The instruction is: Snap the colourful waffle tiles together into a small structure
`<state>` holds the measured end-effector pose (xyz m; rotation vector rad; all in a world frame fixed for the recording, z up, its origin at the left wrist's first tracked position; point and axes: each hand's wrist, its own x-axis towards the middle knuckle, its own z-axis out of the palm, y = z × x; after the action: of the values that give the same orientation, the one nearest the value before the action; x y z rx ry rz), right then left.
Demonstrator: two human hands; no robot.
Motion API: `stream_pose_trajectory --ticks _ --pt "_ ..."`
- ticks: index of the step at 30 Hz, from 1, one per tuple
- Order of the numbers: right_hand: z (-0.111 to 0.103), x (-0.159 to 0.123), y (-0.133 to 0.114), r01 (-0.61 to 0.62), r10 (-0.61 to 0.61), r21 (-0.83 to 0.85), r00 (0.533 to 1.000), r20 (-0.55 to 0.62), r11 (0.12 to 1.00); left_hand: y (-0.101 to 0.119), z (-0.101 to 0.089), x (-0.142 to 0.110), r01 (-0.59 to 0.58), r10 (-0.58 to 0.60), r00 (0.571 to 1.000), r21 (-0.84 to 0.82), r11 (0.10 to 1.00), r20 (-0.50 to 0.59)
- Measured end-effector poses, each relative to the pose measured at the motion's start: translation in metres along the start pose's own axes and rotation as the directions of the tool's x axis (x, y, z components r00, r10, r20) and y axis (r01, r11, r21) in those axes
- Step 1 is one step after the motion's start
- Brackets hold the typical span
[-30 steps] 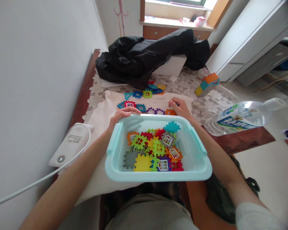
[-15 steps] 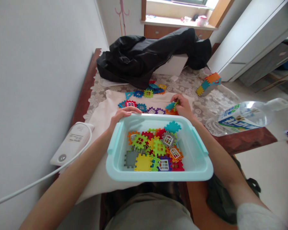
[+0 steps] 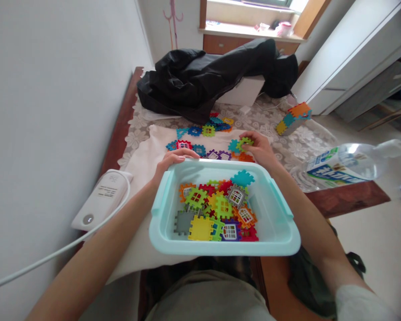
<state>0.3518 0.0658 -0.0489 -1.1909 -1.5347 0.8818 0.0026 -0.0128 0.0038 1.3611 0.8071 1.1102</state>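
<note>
A light-blue plastic basin (image 3: 274,246) is right in front of me, with several coloured interlocking building tiles (image 3: 223,207) inside, some plain and some with window grids. My left hand (image 3: 175,161) grips its far left corner, fingers lying along the rim. Beyond the basin's far right side, my right hand (image 3: 261,149) pinches a lime-green building tile (image 3: 244,143) between thumb and fingers. Just beside and behind that tile is a teal tile (image 3: 234,146), with orange tiles (image 3: 243,157) below. Purple-framed window tiles (image 3: 218,155) lie past the rim, partly hidden by it.
More tiles (image 3: 195,131) lie on the white cloth (image 3: 143,162). An assembled tile block (image 3: 293,118) stands at the right, near a large clear bottle (image 3: 344,165). A black cloth (image 3: 200,80) covers the back. A white corded device (image 3: 102,198) sits at the left wall.
My right hand has turned the lime-green tile so its face now shows, and more of the orange tiles is visible. My left hand stays on the rim. The view shifted slightly.
</note>
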Motion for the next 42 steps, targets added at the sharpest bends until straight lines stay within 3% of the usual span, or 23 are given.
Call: stream_pose_trajectory --ticks 2,4,7,9,12,15,18,20,22,25,32,38,42 --pt "0.001 -0.001 -0.01 -0.023 0.032 0.269 0.999 -0.029 0.963 0.001 0.0 -0.001 0.029 -0.03 0.999 -0.04 0.999 -0.015" --pt "-0.001 -0.006 -0.027 0.01 0.011 0.434 0.999 -0.046 0.901 0.002 -0.001 0.001 0.111 -0.112 0.994 -0.078 0.991 -0.007" --pt "-0.006 -0.02 -0.056 0.038 -0.05 0.527 0.999 0.008 0.849 0.0 -0.004 0.005 0.236 -0.234 0.972 -0.101 0.967 0.027" --pt "-0.008 -0.033 -0.073 0.004 -0.104 0.542 0.983 0.154 0.84 -0.002 -0.007 0.007 0.251 -0.25 0.968 -0.081 0.965 0.013" --pt "-0.007 -0.045 -0.083 -0.032 -0.162 0.515 0.931 0.327 0.857 -0.003 -0.009 0.009 0.25 -0.25 0.968 -0.047 0.967 -0.002" --pt "0.001 -0.041 -0.07 -0.008 -0.112 0.395 0.954 0.279 0.918 -0.004 -0.009 0.009 0.221 -0.221 0.975 -0.063 0.973 0.014" --pt "0.01 -0.028 -0.039 0.048 -0.039 -0.023 0.96 0.278 0.999 -0.005 -0.009 0.009 0.191 -0.191 0.982 -0.077 0.979 0.009" --pt "0.016 -0.021 -0.018 0.186 -0.092 -0.271 0.94 0.327 0.944 -0.006 -0.009 0.009 0.179 -0.179 0.984 -0.064 0.982 0.004" --pt "0.02 -0.017 -0.001 0.291 -0.119 -0.377 0.901 0.418 0.88 -0.006 -0.009 0.008 0.164 -0.165 0.986 -0.05 0.985 0.0" --pt "0.024 -0.017 0.01 0.365 -0.163 -0.362 0.861 0.482 0.858 -0.006 -0.009 0.009 0.187 -0.186 0.982 -0.06 0.981 0.011" --pt "0.027 -0.02 0.013 0.402 -0.239 -0.336 0.869 0.434 0.852 -0.006 -0.008 0.011 0.183 -0.183 0.983 -0.082 0.98 0.006" --pt "0.027 -0.023 0.019 0.423 -0.166 -0.403 0.828 0.535 0.812 -0.006 -0.008 0.009 0.192 -0.188 0.981 -0.117 0.974 0.046" --pt "0.026 -0.022 0.013 0.419 -0.198 -0.31 0.811 0.55 0.853 -0.006 -0.006 0.009 0.153 -0.151 0.988 -0.108 0.982 0.028"
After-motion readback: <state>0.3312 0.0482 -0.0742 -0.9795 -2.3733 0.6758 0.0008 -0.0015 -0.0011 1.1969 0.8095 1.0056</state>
